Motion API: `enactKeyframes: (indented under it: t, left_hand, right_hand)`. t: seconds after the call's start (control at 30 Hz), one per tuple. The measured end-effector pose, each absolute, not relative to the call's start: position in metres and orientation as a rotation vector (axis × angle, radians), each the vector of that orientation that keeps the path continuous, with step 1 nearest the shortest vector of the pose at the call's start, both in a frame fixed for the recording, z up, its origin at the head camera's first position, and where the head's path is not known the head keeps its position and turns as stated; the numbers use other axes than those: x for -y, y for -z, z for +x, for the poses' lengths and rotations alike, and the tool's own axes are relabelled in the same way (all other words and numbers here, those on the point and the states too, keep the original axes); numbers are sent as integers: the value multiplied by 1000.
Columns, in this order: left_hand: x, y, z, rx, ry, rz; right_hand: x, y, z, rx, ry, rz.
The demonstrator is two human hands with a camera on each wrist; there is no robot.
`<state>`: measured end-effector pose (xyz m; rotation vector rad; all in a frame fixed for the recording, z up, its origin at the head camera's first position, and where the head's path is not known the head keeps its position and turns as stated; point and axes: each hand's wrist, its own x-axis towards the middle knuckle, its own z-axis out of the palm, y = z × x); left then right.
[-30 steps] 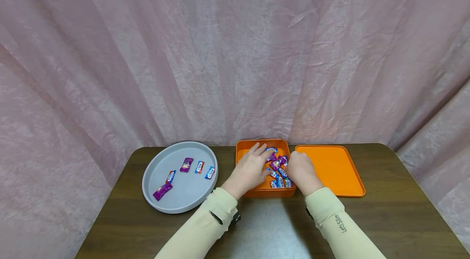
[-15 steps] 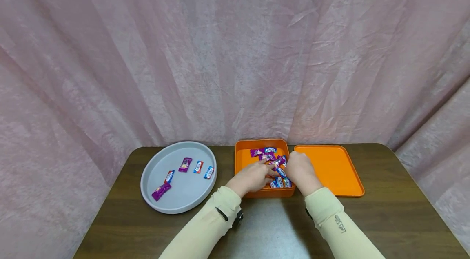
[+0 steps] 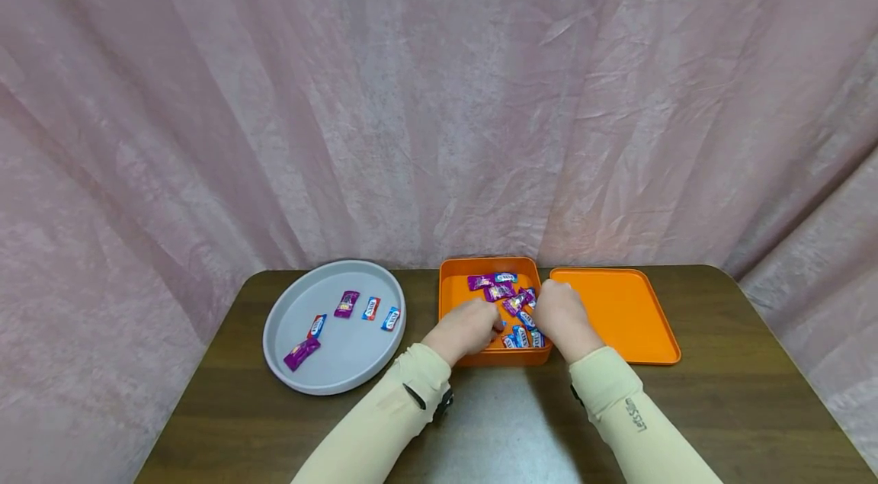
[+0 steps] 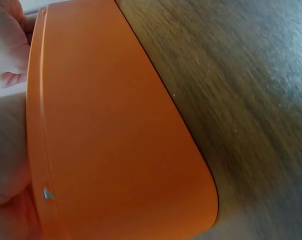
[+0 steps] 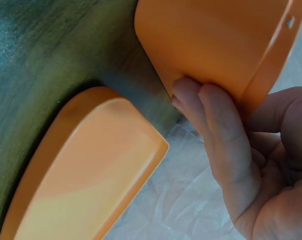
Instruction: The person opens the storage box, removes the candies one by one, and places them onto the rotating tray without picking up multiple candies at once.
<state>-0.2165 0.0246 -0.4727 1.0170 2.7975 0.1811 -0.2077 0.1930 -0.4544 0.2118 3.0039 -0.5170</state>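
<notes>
My left hand (image 3: pixel 468 328) is inside the orange box (image 3: pixel 447 293), fingers curled downward at the near left of the candies. Blue wrapper shows at its fingertips, where it pinches a wrapped candy, mostly hidden. Several purple-wrapped candies (image 3: pixel 499 292) and blue-and-white wrapped candies (image 3: pixel 522 337) lie toward the box's right and back. My right hand (image 3: pixel 562 316) grips the box's right wall. In the right wrist view, fingers (image 5: pixel 223 120) press the outside while the thumb side passes over the rim. The left wrist view shows mainly the box's outer wall (image 4: pixel 106 125), with the left hand partly behind it.
A round grey tray (image 3: pixel 343 373) on the left bears several purple, red and blue wrapped candies. Just right of the box lies an orange lid (image 3: pixel 617 316). All rest on a dark wooden table (image 3: pixel 494 423) before a pink curtain (image 3: pixel 439 103).
My left hand's spread fingers have come down among the candies and curled in, uncovering purple candies at the back of the box. The right hand stays on the box wall.
</notes>
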Motion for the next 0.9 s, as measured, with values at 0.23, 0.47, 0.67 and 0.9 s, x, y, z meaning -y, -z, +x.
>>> enactKeyframes:
  t: [0.23, 0.47, 0.67, 0.9]
  left_hand:
    - [-21, 473, -216, -2940, 0, 1025]
    - [-17, 474, -212, -2995, 60, 958]
    - [-13, 475, -212, -3033, 19, 923]
    - [-7, 474, -212, -3030, -55, 807]
  right_hand:
    - [-193, 450, -207, -2982, 521, 186]
    - [-197, 450, -209, -2870, 615, 181]
    - [-196, 449, -209, -2815, 691, 231]
    - [-196, 446, -207, -2797, 739, 295]
